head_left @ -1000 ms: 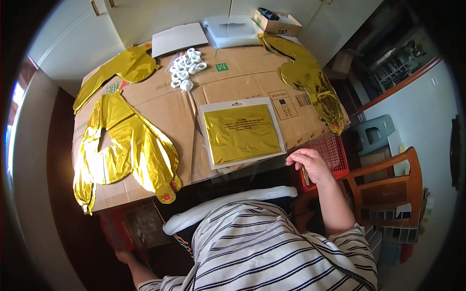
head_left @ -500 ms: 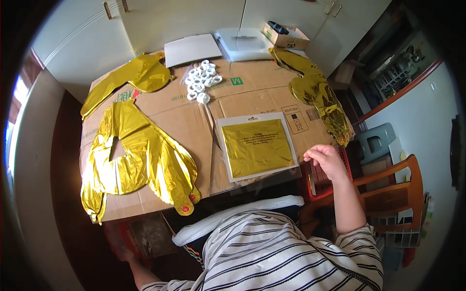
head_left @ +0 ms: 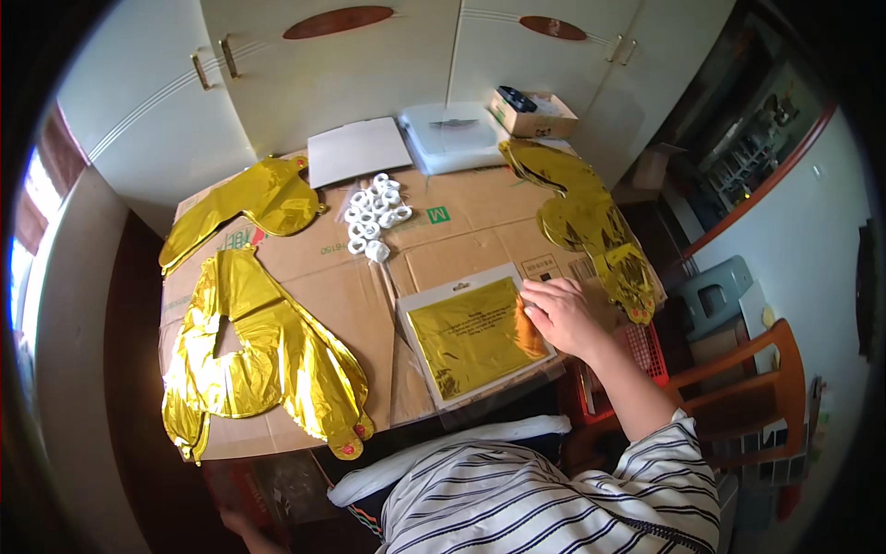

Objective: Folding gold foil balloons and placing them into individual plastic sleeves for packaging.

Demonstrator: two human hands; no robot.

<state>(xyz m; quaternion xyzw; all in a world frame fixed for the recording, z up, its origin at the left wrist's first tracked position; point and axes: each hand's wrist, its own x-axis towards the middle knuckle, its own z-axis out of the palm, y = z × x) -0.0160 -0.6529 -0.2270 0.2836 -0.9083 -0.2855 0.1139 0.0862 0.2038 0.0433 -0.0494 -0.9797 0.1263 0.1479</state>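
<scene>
A flat pack of folded gold foil (head_left: 466, 337) in a clear sleeve with a white border lies near the table's front edge. My right hand (head_left: 563, 316) rests at its right edge, fingers stretched out and the thumb apart, an orange reflection beside them. Low on the left, below the table, my left hand (head_left: 233, 520) is dim and its fingers cannot be made out; it is near a red package (head_left: 235, 489). A large gold foil balloon (head_left: 249, 351), flat and creased with red spots at one end, lies on the left of the table.
Two more gold foil balloons lie at the far left (head_left: 254, 201) and far right (head_left: 591, 222). Between them are several white tape rolls (head_left: 371, 222). A white board (head_left: 358, 152), clear plastic box (head_left: 452, 134) and small carton (head_left: 533, 114) stand behind. A wooden chair (head_left: 784, 369) is at right.
My right hand has moved left and forward from beside the pack onto its right edge. The pack has tilted slightly. The whole view has shifted upward, showing more of the cupboards.
</scene>
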